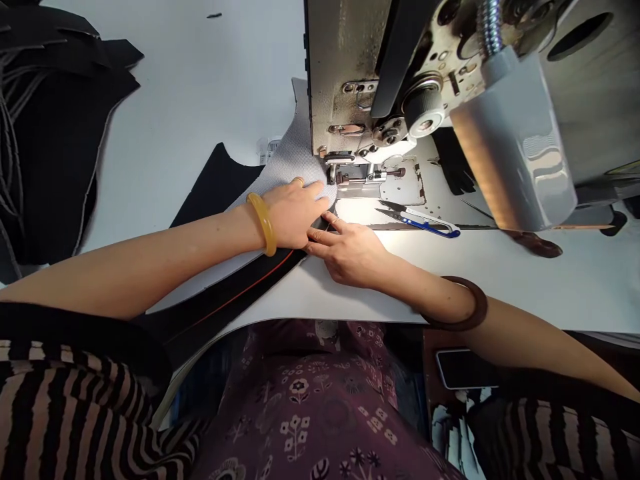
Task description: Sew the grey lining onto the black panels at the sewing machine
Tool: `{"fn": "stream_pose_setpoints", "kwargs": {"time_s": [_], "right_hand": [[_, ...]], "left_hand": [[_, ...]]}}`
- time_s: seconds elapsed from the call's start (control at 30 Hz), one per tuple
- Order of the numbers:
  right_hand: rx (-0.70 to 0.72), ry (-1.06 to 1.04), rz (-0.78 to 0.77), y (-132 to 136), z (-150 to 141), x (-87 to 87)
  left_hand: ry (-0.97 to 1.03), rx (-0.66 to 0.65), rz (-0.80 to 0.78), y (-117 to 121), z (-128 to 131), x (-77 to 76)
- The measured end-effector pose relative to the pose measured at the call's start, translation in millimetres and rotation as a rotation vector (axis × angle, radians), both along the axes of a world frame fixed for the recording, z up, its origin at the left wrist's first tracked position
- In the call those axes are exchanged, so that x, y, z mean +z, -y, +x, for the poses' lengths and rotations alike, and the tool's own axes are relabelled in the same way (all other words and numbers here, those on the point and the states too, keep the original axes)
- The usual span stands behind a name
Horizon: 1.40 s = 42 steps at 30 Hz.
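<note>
My left hand [295, 212] lies flat on a light grey mesh fabric piece [280, 160], fingers stretched toward the sewing machine's presser foot [332, 175]. Just to its right, my right hand [353, 252] has its fingers extended and slightly apart, their tips on the edge of the work close to the left fingers. Its thumb is not clearly visible. A black strip with a red line [245, 293] runs from under the hands toward my lap. Another part of black material [215, 183] shows beyond my left forearm. The fabric's edge reaches the needle area, partly hidden by my fingers.
The sewing machine head [350, 67] and a grey lamp [520, 147] stand over the right side. Blue-handled thread snips [423, 221] lie right of the needle. Stacked black pieces [50, 133] cover the far left. A phone [467, 369] sits below the table edge.
</note>
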State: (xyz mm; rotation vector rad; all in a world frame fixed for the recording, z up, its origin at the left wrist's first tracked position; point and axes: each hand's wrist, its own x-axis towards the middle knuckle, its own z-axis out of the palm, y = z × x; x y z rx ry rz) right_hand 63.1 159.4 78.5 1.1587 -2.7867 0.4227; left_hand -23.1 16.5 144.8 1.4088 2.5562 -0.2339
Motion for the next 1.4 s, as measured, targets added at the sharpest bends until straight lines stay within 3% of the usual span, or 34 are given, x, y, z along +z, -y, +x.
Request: {"fn": "stream_pose_setpoints", "kwargs": {"time_s": [0.1,0.2,0.4,0.57,1.4], "right_hand": [[0.012,-0.019,-0.002,-4,-4,-1.2],[-0.007,-0.016,-0.006,-6,-5,-2.0],[0.043,-0.050,0.021,-3,-2,-1.7],[-0.032,-0.036,0.063,-1,-1,0.1],[-0.090,-0.006,0.067,-4,4,4.8]], "left_hand": [[-0.073,-0.062,-0.168,-3,2,6.0],[-0.085,-0.021,-0.195,-6,2,9.1],[0.074,0.016,-0.220,-13,-3,11.0],[0.174,0.071,-0.274,-18,-2,16.1],[0.138,0.117,-0.249,-20,6,12.7]]}}
